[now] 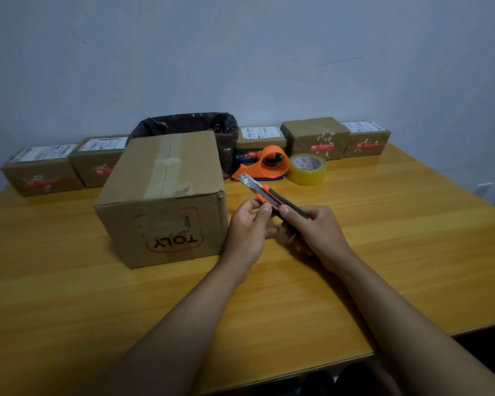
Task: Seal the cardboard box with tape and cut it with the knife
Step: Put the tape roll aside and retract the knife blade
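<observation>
A brown cardboard box [166, 195] with a red "TOLY" mark stands on the wooden table [97, 295], flaps closed and a tape strip along its top seam. Just right of the box, both hands hold an orange and black utility knife [272, 197] above the table, its blade extended toward the upper left. My right hand [312, 232] grips the handle. My left hand [249, 227] pinches the knife near the slider with thumb and fingers. A roll of clear yellowish tape [307, 168] lies behind the hands, next to an orange tape dispenser [266, 164].
Several small taped parcels [316, 137] line the back of the table along the wall. A bin lined with a black bag [189, 124] stands behind the box. The table's right edge [412, 341] runs diagonally near my right forearm.
</observation>
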